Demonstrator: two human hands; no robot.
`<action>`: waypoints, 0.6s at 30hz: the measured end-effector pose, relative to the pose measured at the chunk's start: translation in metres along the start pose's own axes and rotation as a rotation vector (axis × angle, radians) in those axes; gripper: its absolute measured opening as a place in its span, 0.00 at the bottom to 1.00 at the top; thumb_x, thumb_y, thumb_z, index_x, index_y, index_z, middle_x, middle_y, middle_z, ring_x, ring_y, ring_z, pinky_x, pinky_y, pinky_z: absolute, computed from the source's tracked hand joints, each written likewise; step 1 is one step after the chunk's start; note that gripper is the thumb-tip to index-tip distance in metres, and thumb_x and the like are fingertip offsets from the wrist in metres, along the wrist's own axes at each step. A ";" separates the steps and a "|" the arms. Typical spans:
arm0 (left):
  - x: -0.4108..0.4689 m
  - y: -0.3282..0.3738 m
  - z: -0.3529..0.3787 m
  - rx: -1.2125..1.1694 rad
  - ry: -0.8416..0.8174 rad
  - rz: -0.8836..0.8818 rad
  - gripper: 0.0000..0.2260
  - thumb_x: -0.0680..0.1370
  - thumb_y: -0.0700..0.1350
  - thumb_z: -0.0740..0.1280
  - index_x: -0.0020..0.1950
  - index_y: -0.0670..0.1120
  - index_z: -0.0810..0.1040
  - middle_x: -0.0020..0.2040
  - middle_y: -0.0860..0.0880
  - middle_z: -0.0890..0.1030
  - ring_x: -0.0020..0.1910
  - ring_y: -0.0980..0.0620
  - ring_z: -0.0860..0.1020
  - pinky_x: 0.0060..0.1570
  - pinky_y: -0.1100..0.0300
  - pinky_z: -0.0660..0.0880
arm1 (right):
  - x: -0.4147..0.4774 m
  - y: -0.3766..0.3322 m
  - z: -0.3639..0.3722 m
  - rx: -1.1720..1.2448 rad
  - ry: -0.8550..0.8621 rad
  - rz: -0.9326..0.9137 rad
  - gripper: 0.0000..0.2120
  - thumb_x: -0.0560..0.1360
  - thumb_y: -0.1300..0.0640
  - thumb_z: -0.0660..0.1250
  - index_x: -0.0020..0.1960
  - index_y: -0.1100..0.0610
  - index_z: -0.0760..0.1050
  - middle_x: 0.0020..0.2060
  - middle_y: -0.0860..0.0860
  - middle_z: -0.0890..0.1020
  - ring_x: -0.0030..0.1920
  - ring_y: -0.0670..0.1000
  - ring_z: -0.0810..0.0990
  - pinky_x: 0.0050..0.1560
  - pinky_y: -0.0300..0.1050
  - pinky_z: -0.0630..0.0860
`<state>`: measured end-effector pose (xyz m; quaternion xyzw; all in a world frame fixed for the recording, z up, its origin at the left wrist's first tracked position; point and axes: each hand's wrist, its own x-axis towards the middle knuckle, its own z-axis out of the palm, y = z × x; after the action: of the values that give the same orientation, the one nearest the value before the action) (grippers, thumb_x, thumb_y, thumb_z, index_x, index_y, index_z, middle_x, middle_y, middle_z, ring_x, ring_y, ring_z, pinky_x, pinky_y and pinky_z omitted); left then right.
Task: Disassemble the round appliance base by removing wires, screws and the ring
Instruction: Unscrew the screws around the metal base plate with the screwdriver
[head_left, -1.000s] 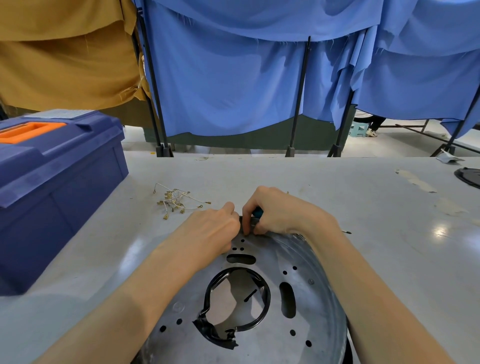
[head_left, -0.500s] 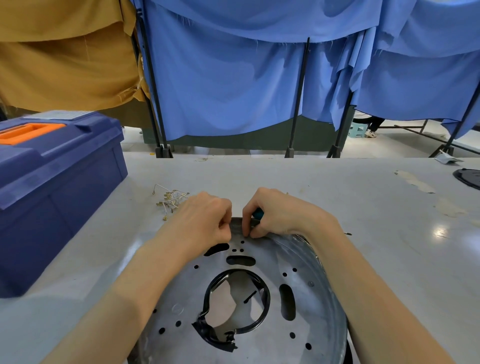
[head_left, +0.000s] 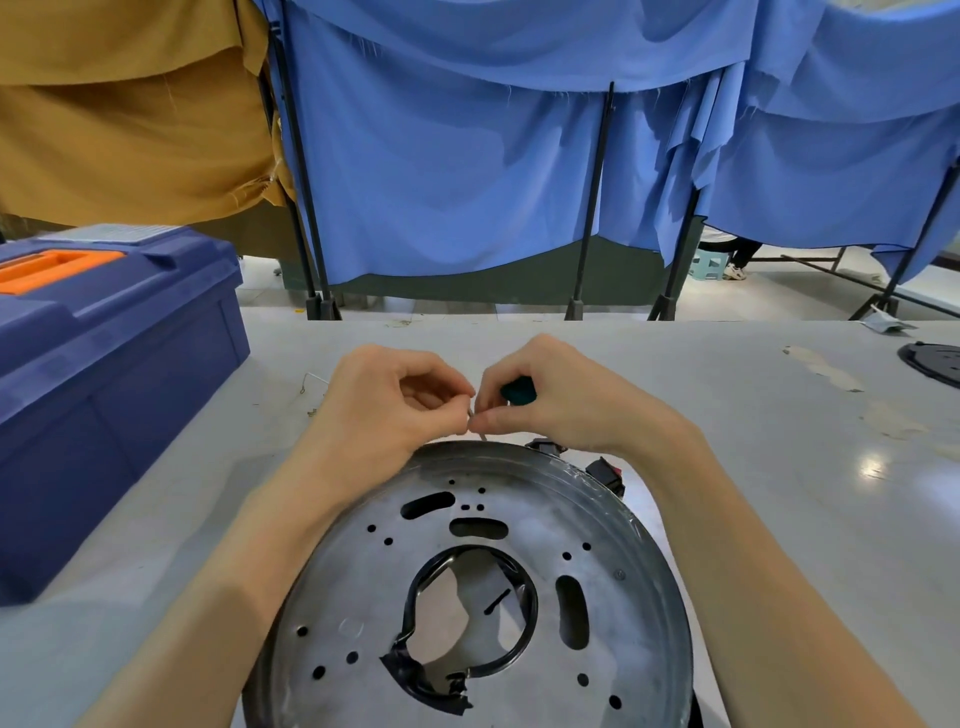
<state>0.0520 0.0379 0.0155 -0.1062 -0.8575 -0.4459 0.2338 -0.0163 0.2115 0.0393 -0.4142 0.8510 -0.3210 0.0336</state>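
L hand (head_left: 384, 400) lifted, fingers (head_left: 453, 385) pinching R hand's (head_left: 563, 402) screwdriver (head_left: 518, 391).

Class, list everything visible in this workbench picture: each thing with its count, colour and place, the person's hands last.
table: one, pale grey, foreground
round base: one, silver-grey, table front
ring: one, black, in the base's central opening
wires: few, pale, right of the toolbox
toolbox: one, blue with orange handle, table's left
disc: one, black, table's right edge
curtains: several, blue, behind the table
cloth: one, mustard, upper left
screwdriver: one, teal handle, above the base's far rim
left hand: one, pinching at the screwdriver's shaft
right hand: one, gripping the screwdriver
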 end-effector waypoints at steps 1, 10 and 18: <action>0.000 0.000 -0.001 -0.046 0.007 -0.009 0.05 0.71 0.41 0.75 0.45 0.49 0.84 0.36 0.52 0.85 0.36 0.54 0.84 0.41 0.64 0.80 | -0.001 -0.001 -0.002 -0.001 -0.001 -0.011 0.06 0.73 0.54 0.73 0.39 0.55 0.83 0.26 0.44 0.73 0.28 0.43 0.68 0.32 0.33 0.65; 0.000 -0.023 -0.005 0.331 -0.268 -0.202 0.13 0.73 0.47 0.74 0.57 0.54 0.82 0.48 0.54 0.83 0.44 0.57 0.82 0.54 0.53 0.78 | -0.021 0.066 -0.034 -0.170 0.028 0.572 0.10 0.76 0.60 0.68 0.36 0.61 0.79 0.30 0.53 0.76 0.26 0.49 0.69 0.25 0.38 0.65; -0.001 -0.031 0.000 0.360 -0.319 -0.252 0.11 0.77 0.41 0.69 0.56 0.54 0.83 0.39 0.49 0.84 0.41 0.51 0.82 0.53 0.51 0.78 | -0.036 0.120 -0.031 -0.239 0.067 0.896 0.06 0.76 0.67 0.62 0.40 0.64 0.70 0.30 0.57 0.73 0.26 0.52 0.69 0.26 0.41 0.64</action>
<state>0.0408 0.0194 -0.0073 -0.0245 -0.9554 -0.2894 0.0535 -0.0848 0.3079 -0.0127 0.0042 0.9777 -0.1879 0.0934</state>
